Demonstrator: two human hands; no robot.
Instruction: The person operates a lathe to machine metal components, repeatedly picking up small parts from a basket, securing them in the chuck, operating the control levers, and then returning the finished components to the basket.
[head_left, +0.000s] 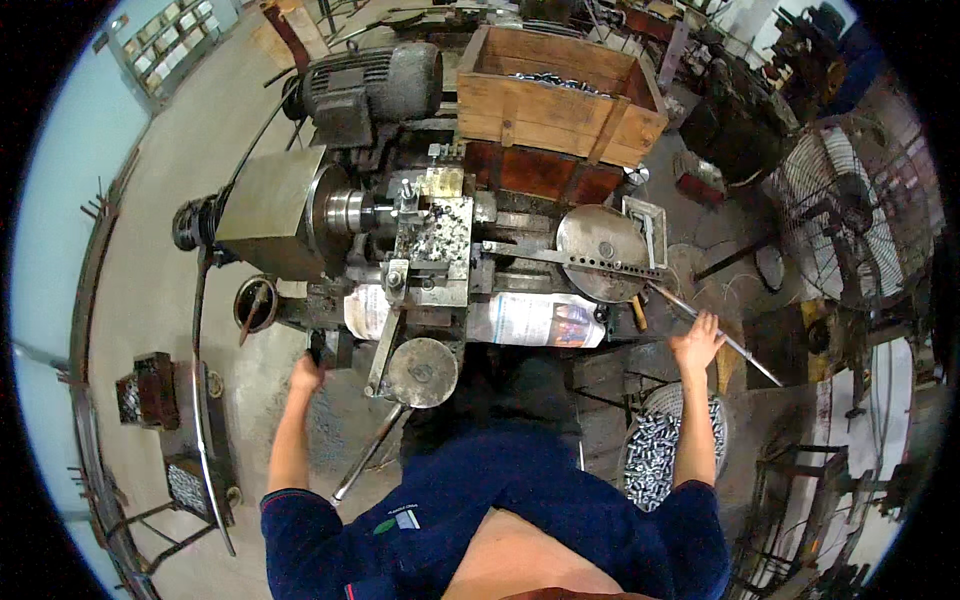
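Note:
My left hand is closed around a short dark handle at the near left of a small lathe. My right hand is on a long metal lever, its fingers curled over the rod. That lever slopes down and right from a round metal disc with a drilled bar across it. A chuck faces the tool post at the lathe's left end. Dark chips cover the slide. A second round plate with a rod lies nearest my body.
Behind the lathe are a motor and a wooden crate of metal parts. A basket of small metal cylinders stands below my right forearm. A large fan is at right. Printed paper covers the lathe's front.

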